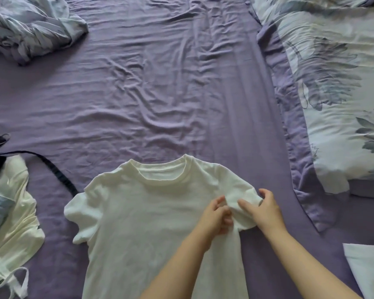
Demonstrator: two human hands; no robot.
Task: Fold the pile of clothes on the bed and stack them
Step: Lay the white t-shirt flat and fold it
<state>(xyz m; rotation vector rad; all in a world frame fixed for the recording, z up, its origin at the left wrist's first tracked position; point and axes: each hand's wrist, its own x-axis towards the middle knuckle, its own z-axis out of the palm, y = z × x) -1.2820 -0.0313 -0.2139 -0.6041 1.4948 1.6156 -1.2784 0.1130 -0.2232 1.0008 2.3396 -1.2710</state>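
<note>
A heap of clothes [11, 212] lies at the left bed edge. The white T-shirt [143, 219] lies flat on the purple sheet [138, 93]. The left hand [216, 216] pinches its sleeve [242, 210]; the right hand [266, 210] grips the sleeve too.

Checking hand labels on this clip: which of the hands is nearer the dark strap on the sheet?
Left. The left hand works mid-shirt on the white T-shirt, closer to the dark strap; the right hand holds the far sleeve.

One head view — close above, facing down onto the bed [160, 93].
</note>
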